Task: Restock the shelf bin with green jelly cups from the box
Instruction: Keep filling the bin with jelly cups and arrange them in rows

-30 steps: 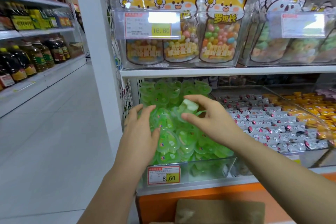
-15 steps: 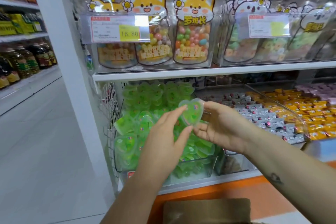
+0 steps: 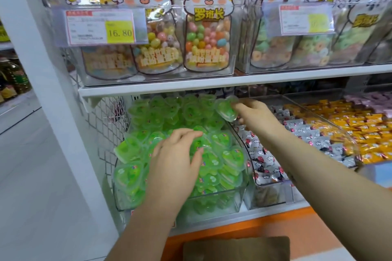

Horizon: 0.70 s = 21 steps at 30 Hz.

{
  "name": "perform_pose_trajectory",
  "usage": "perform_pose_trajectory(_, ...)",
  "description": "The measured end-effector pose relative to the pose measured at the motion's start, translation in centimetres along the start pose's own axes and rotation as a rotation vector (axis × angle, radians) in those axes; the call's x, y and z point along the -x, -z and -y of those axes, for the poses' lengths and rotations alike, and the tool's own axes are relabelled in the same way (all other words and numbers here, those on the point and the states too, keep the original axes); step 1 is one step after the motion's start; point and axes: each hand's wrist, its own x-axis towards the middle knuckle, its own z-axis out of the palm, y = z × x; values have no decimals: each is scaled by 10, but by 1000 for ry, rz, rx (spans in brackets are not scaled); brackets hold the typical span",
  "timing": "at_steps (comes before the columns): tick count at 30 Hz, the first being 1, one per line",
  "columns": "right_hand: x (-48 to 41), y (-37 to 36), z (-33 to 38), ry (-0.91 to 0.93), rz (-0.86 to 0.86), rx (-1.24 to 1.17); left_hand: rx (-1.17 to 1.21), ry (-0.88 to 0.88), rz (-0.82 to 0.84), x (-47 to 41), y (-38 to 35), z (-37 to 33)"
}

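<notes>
Spillage looked the main risk: the shelf bin (image 3: 212, 201) was heaped above its front wall with green jelly cups (image 3: 214, 167). The left hand (image 3: 176, 161) lay on the heap, fingers relaxed, holding nothing. The right hand (image 3: 254, 116) pinched one jelly cup (image 3: 226, 108) beyond the left, at the bin's far right corner. Released there, it could slide over the side wall into the grey wrapped sweets (image 3: 297, 133) beneath the right wrist.
</notes>
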Motion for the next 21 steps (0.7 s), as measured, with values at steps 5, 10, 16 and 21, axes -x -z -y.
perform_pose_trajectory(5, -17, -12, -5, -93, 75, -112, -37, 18, 31, 0, 2, 6)
perform_pose_trajectory(10, -21, -17, -8, -120, 129, -140, -65, 12, 40, 0, 2, 6)
perform_pose_trajectory(16, -22, -16, -9, -108, 152, -173, -76, 23, 56, 2, 2, 5)
perform_pose_trajectory(21, -20, -18, -9, -114, 163, -198, -78, 26, 56, 3, 3, 5)
